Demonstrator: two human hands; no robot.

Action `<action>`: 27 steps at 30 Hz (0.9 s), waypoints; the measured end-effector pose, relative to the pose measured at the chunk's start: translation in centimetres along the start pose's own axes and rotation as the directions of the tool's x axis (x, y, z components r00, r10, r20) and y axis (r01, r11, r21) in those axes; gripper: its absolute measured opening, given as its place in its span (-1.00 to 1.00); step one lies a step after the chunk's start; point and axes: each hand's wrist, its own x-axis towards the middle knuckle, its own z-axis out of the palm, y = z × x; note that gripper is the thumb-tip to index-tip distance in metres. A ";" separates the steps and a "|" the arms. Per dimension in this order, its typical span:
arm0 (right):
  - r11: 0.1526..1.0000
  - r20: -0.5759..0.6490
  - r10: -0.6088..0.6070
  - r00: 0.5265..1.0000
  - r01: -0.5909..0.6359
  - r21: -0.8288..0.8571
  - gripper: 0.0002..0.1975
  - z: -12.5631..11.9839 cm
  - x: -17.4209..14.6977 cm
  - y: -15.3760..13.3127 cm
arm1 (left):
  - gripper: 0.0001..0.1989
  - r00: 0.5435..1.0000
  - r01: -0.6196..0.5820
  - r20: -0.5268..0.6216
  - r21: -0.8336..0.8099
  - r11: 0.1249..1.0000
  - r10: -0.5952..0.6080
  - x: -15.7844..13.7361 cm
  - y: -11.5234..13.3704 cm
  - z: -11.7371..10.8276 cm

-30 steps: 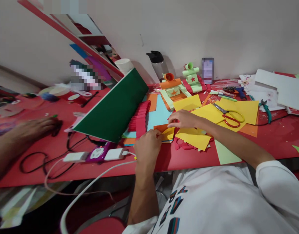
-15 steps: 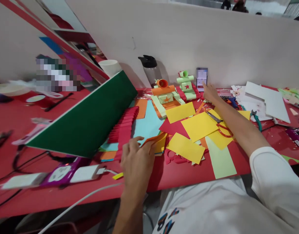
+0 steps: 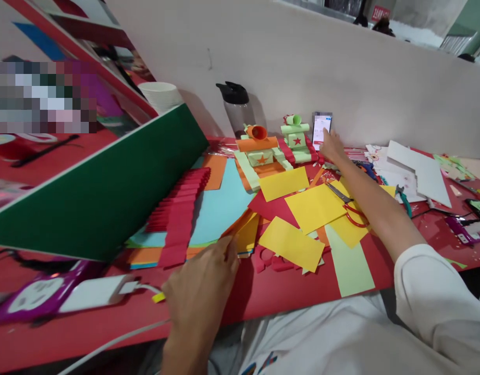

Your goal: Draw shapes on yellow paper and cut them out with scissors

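Note:
My left hand (image 3: 206, 273) is at the near edge of a stack of coloured paper. Its fingers are closed on the edge of orange paper (image 3: 240, 223), which is bent up. Under it lie light blue sheets (image 3: 218, 213) and a pleated red paper strip (image 3: 181, 213). My right hand (image 3: 332, 147) reaches to the far side of the table, index finger extended at the screen of a phone (image 3: 321, 127) propped against the wall. Nothing is held in it. Below that forearm lie yellow paper pieces (image 3: 316, 205) and red-handled scissors (image 3: 347, 203).
A green board (image 3: 102, 187) leans at the left, beside a power strip (image 3: 40, 297) and white charger (image 3: 93, 291). Two paper models, one orange (image 3: 259, 151) and one light green (image 3: 296, 138), stand near a bottle (image 3: 236, 107). Teal pliers (image 3: 403, 200) lie right.
The view has shifted, so the table things appear farther left. My right index finger has moved up onto the phone's screen, which is now brighter. My left hand stays by the orange paper.

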 end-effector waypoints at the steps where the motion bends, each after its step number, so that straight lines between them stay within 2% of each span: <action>1: 0.999 -0.026 -0.031 0.999 0.031 0.011 -0.45 -0.8 -0.5 -0.4 | -0.61 1.000 0.007 0.004 0.010 1.000 -0.007 0.0 0.0 0.0; 3: 0.980 -0.059 -0.181 0.982 0.185 0.068 -0.58 -2.5 -2.3 -1.5 | -0.59 1.000 0.010 -0.026 0.004 1.000 -0.010 0.1 0.1 0.1; 4: 0.945 -0.073 -0.303 0.950 0.309 0.110 -0.61 -3.3 -3.6 -2.2 | -0.57 0.998 0.006 -0.056 -0.012 1.000 -0.007 0.2 0.2 0.3; 5: 0.886 -0.070 -0.434 0.898 0.440 0.149 -0.63 -4.0 -5.2 -3.1 | -0.56 0.996 -0.006 -0.092 -0.032 0.999 0.003 0.2 0.2 0.5; 7: 0.736 -0.036 -0.657 0.753 0.650 0.190 -0.67 -5.1 -9.0 -5.2 | -0.53 0.986 -0.034 -0.162 -0.065 0.997 0.023 0.4 0.3 0.9; 9: 0.561 0.027 -0.824 0.565 0.810 0.171 -0.69 -5.6 -13.1 -7.9 | -0.51 0.980 -0.053 -0.198 -0.082 0.995 0.036 0.6 0.3 1.2; 11: 0.414 0.078 -0.910 0.407 0.901 0.127 -0.67 -5.5 -16.6 -10.7 | -0.52 0.978 -0.062 -0.203 -0.090 0.994 0.043 0.7 0.4 1.3; 12: 0.370 0.092 -0.928 0.361 0.922 0.115 -0.67 -5.2 -18.0 -12.1 | -0.53 0.977 -0.063 -0.207 -0.091 0.994 0.043 0.8 0.4 1.2; 15: 0.314 0.090 -0.948 0.306 0.946 0.083 -0.72 -4.3 -20.3 -15.1 | -0.55 0.970 -0.048 -0.242 -0.084 0.995 0.026 1.0 0.4 1.1; 16: 0.315 0.086 -0.947 0.309 0.946 0.075 -0.73 -4.1 -20.5 -15.8 | -0.55 0.968 -0.043 -0.251 -0.084 0.996 0.020 1.1 0.3 1.0; 18: 0.329 0.080 -0.943 0.324 0.942 0.065 -0.74 -3.7 -20.5 -16.4 | -0.57 0.966 -0.051 -0.257 -0.087 0.995 0.027 1.3 0.3 0.9; 22: 0.393 0.082 -0.918 0.387 0.917 0.072 -0.74 -3.5 -20.2 -16.3 | -0.63 0.964 -0.074 -0.260 -0.088 0.993 0.049 1.8 0.3 0.6; 25: 0.405 0.089 -0.913 0.397 0.907 0.113 -0.75 -3.3 -20.3 -16.0 | -0.62 0.963 -0.087 -0.264 -0.085 0.993 0.062 1.6 0.0 0.7; 27: 0.413 0.102 -0.910 0.402 0.898 0.151 -0.77 -3.2 -20.4 -16.0 | -0.58 0.959 -0.144 -0.259 -0.089 0.986 0.117 1.3 -0.4 0.9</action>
